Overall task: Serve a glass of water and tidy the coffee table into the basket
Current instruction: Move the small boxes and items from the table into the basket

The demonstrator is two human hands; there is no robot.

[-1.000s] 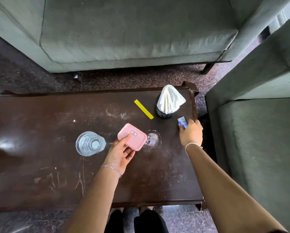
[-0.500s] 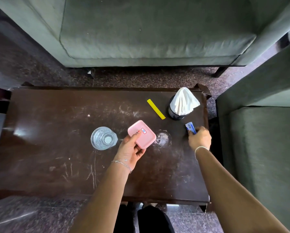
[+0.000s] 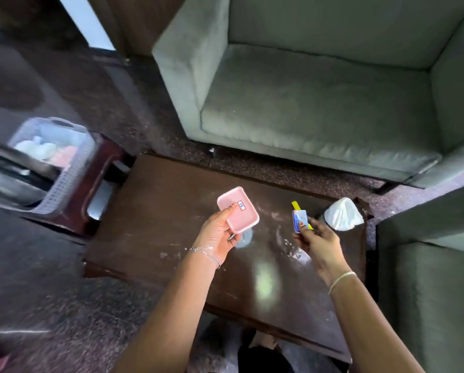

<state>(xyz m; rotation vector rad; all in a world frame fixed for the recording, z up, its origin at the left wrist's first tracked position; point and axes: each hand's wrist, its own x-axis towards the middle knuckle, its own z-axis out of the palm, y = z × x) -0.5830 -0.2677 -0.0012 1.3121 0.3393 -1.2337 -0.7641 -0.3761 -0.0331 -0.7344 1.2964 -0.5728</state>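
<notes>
**Tidying step: both my hands are loaded, and the basket comes next.**

My left hand (image 3: 220, 234) grips one pink rectangular plastic box (image 3: 239, 211) above the dark wooden coffee table (image 3: 158, 224). My right hand (image 3: 319, 244) pinches one small blue packet (image 3: 300, 218). One flat yellow strip (image 3: 295, 204) and one dark tissue holder with white tissue (image 3: 342, 214) sit at the table's far right. I judge the next move to be a carry leftward to the one grey lattice plastic basket (image 3: 61, 184), which stands well apart on a dark stool (image 3: 101, 189).

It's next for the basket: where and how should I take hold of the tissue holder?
Grip the tissue holder by its dark round body, from the side nearest you; the loose white tissue covering its top would likely only crumple or pull out.
</notes>
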